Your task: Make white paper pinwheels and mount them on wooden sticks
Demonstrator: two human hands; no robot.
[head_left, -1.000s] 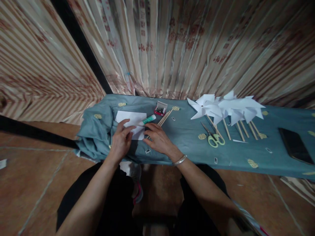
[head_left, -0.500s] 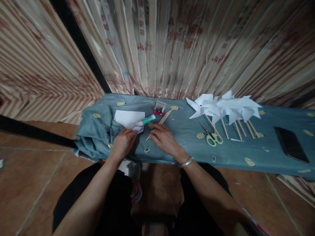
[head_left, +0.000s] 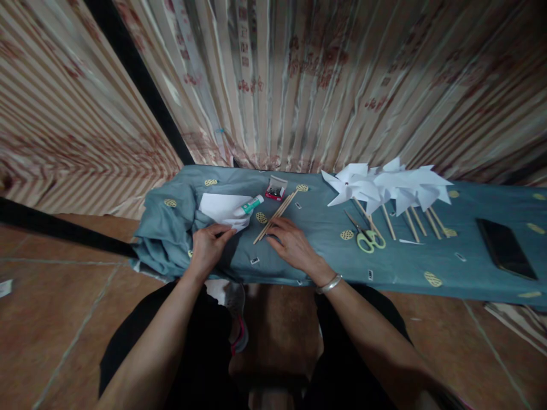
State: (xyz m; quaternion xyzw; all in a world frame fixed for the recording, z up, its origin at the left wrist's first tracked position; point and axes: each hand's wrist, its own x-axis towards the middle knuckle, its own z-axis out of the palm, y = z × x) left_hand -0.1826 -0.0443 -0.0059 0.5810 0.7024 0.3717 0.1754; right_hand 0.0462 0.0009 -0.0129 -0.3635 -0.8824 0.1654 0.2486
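My left hand (head_left: 209,245) is at the near edge of some white paper (head_left: 217,206), thumb and fingers pressed together on its lower corner. A glue stick (head_left: 252,205) with a white and green barrel lies across the paper's right side. Several thin wooden sticks (head_left: 284,206) lie in a slanting bundle to the right. Over their near part my right hand (head_left: 293,245) curls its fingers around a stick, partly hiding the bundle. Just behind the sticks stands a small red box (head_left: 276,189), its lid up and small dark items inside.
Several white paper pinwheels (head_left: 387,185) on wooden sticks lie overlapping at the right. Green-handled scissors (head_left: 367,236) and a thin white paper sliver (head_left: 411,242) are near them. A black phone (head_left: 506,247) rests farther right on the blue cloth (head_left: 320,262). Striped curtains (head_left: 273,85) hang behind.
The glue stick has shifted slightly left and back on the paper. My left hand has drawn back a little to the left. My right hand's fingers have moved slightly right along the sticks.
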